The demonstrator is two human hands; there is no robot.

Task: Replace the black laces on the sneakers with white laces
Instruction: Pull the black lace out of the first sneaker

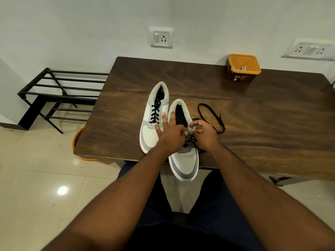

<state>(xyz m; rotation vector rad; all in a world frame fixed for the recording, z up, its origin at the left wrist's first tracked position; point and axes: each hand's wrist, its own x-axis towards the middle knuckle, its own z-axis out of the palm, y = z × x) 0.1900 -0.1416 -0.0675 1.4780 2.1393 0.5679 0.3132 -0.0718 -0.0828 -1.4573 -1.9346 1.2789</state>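
Standing against a pale wall with a socket plate point(161, 37), the dark wooden counter point(253, 113) carries two sneakers point(154, 113) near its front edge; the right one overhangs. The left hand point(170, 133) rests spread on it, and the right hand point(204, 133) pinches its black lace point(212, 115). Behind the sneakers, far right, sits an orange tub point(243, 67); left of the counter stands a black rack point(59, 95) on floor tiles point(45, 178).

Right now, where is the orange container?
In the head view, the orange container stands at the table's far right edge, near the wall, beyond the two sneakers.
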